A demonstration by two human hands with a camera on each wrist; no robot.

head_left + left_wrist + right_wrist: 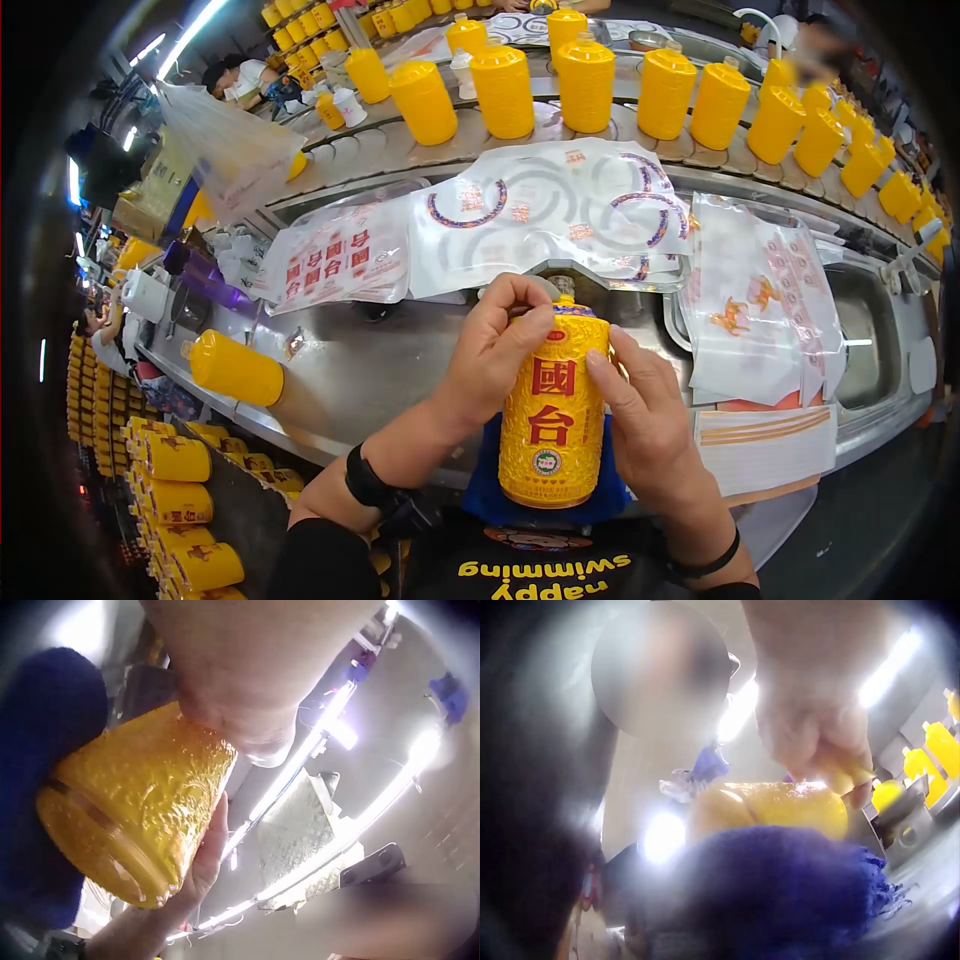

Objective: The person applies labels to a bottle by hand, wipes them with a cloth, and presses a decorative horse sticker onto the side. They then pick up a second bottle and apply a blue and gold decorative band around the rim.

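Observation:
A yellow embossed bottle with large red characters and a round green-and-white sticker lies tilted in front of the person, its neck pointing away. Under it is a blue cloth, seen close up as a thick blue pile in the right wrist view. The left hand bends its fingers over the bottle's shoulder, thumb and fingertips at the small red oval label. Along the other side the right hand grips the bottle, its thumb on the front face. The left wrist view shows the bottle's base.
Sheets of round and arc-shaped stickers lie ahead, with more sheets to the right beside a sink. Another yellow bottle lies on the metal counter at left. Behind, bottles stand on a curved conveyor.

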